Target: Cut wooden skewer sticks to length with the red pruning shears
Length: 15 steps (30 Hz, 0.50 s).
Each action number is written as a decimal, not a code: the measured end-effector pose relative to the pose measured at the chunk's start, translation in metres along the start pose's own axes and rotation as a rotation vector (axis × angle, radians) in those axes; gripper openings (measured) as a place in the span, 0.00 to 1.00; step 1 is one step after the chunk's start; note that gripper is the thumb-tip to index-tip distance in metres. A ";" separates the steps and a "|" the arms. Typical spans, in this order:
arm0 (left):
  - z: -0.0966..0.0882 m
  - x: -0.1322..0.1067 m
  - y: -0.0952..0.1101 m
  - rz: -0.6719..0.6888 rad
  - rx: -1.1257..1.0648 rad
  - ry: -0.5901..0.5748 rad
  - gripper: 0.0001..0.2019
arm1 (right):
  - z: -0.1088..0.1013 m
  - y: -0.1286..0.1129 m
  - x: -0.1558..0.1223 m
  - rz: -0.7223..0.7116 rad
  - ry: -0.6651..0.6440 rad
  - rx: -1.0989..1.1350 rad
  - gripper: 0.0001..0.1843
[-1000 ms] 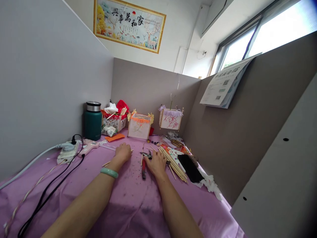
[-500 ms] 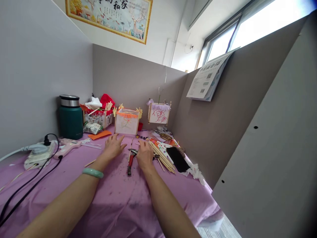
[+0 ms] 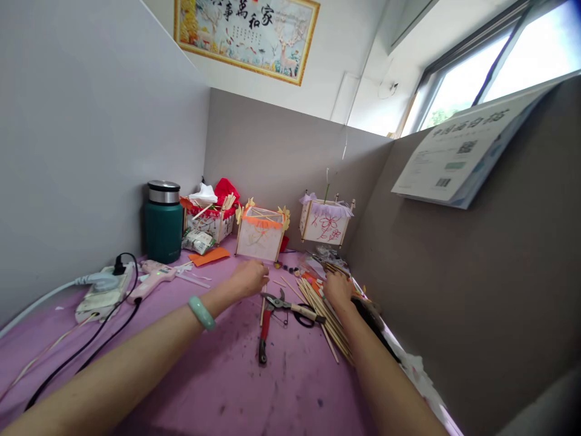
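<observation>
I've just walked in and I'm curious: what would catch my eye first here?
Two small paper lanterns on wooden frames stand at the far end of the pink-covered table, one fringed orange, the other lilac. Just before them, the left hand, with a green bangle at its wrist, reaches near the orange-fringed lantern, while the right hand is at a heap of wooden sticks. A framed picture hangs above.

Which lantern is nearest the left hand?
The orange-fringed lantern, right by the left hand; the lilac-fringed lantern stands farther right, behind the sticks.
</observation>
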State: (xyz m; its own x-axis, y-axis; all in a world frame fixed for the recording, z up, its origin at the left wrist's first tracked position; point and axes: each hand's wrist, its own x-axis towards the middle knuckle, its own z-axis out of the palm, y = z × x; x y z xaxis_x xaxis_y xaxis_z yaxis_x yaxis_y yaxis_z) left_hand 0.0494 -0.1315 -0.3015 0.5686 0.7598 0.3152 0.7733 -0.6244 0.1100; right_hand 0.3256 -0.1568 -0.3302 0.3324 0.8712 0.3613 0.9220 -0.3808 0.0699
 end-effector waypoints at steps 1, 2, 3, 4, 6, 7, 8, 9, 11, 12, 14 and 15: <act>0.002 0.002 0.002 0.019 0.000 -0.005 0.13 | 0.004 -0.001 0.006 -0.023 0.015 -0.020 0.16; 0.004 0.004 0.003 0.041 0.004 -0.007 0.13 | 0.008 -0.002 0.013 -0.046 0.027 -0.040 0.17; 0.006 0.005 0.004 0.065 0.008 -0.007 0.13 | 0.012 -0.003 0.019 -0.070 0.034 -0.063 0.17; 0.008 0.007 0.004 0.082 0.011 -0.009 0.13 | 0.015 -0.003 0.025 -0.093 0.036 -0.089 0.16; 0.010 0.009 0.004 0.106 0.015 -0.018 0.14 | 0.021 0.000 0.034 -0.152 0.029 -0.144 0.14; 0.011 0.010 0.003 0.110 0.015 -0.024 0.14 | 0.023 0.003 0.038 -0.182 0.023 -0.167 0.14; 0.012 0.010 0.002 0.111 0.013 -0.028 0.14 | 0.025 0.006 0.041 -0.207 0.018 -0.184 0.14; 0.013 0.010 0.001 0.109 0.007 -0.031 0.14 | 0.026 0.009 0.043 -0.224 0.014 -0.193 0.14; 0.015 0.011 -0.001 0.105 -0.011 -0.037 0.14 | 0.028 0.014 0.046 -0.217 0.018 -0.188 0.15; 0.016 0.011 -0.002 0.106 -0.020 -0.040 0.14 | 0.029 0.015 0.048 -0.204 0.031 -0.178 0.14; 0.019 0.011 -0.002 0.103 -0.040 -0.038 0.15 | 0.030 0.013 0.051 -0.193 0.066 -0.155 0.14; 0.020 0.011 -0.002 0.096 -0.053 -0.034 0.15 | 0.031 0.012 0.052 -0.198 0.072 -0.146 0.15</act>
State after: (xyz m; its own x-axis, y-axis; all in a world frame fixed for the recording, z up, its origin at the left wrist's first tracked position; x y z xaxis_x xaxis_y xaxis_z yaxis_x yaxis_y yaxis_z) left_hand 0.0594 -0.1187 -0.3168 0.6489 0.7014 0.2948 0.6996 -0.7024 0.1312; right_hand 0.3600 -0.1059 -0.3392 0.1283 0.9111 0.3917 0.9276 -0.2499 0.2776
